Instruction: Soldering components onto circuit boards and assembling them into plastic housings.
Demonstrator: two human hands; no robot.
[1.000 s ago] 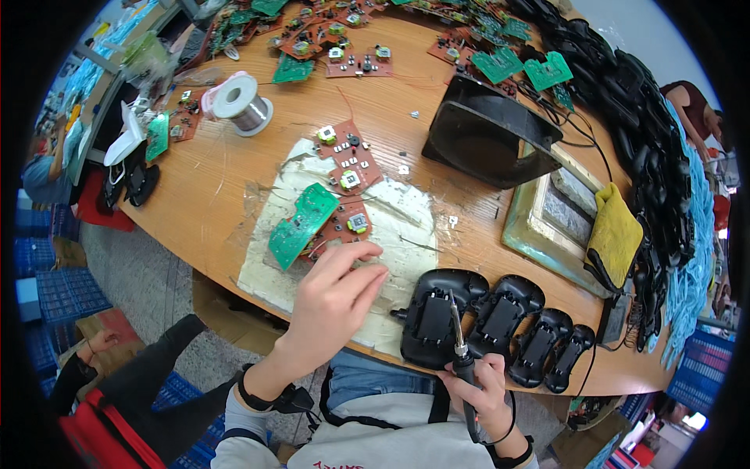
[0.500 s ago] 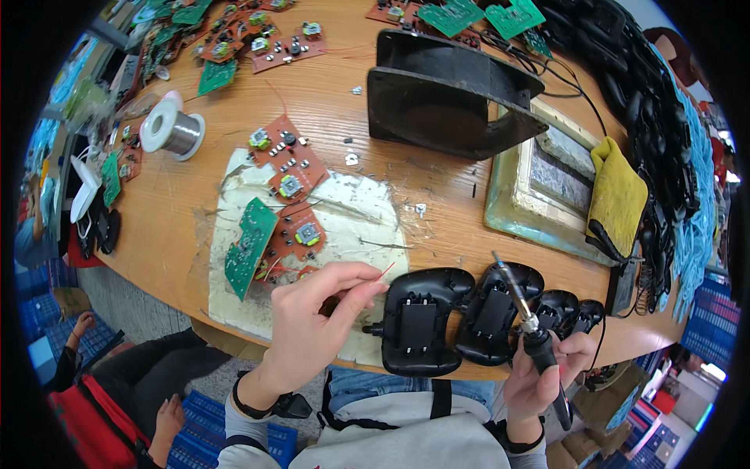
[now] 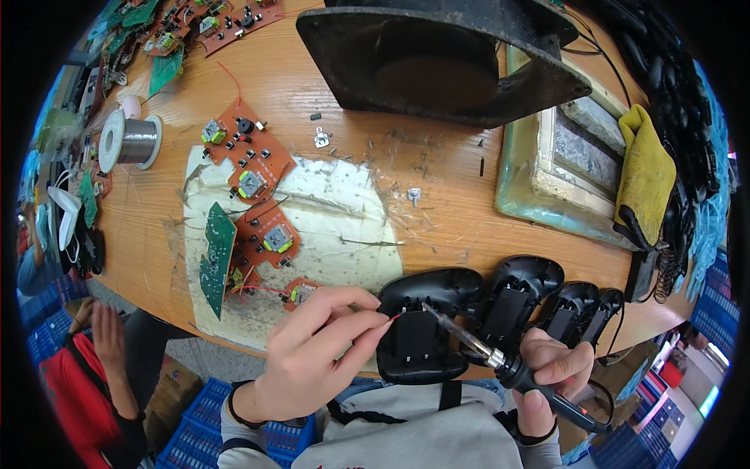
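Between thumb and forefinger, my left hand [image 3: 320, 356] pinches a thin red wire [image 3: 396, 316] beside the nearest black controller shell [image 3: 426, 359]. My right hand [image 3: 551, 371] grips a soldering iron [image 3: 512, 371] by its black handle. The iron's tip points up and left, over the terminals of that shell's battery compartment; whether it touches metal I cannot tell. More black controller shells [image 3: 506, 305] lie in a row to the right. Red-brown circuit boards [image 3: 266, 160] and a green board [image 3: 217, 262] rest on a stained pale sheet [image 3: 344, 203] to the left.
A black fan frame [image 3: 344, 59] stands at the back. Right of it sits a pale tray [image 3: 539, 168] with a yellow cloth [image 3: 647, 168]. A solder wire spool [image 3: 139, 142] stands at left. Another person's hand [image 3: 108, 340] shows at lower left.
The soldering iron has swung left and lowered over the nearest shell. My left hand has brought the red wire slightly right and down to that shell. The view has shifted closer.
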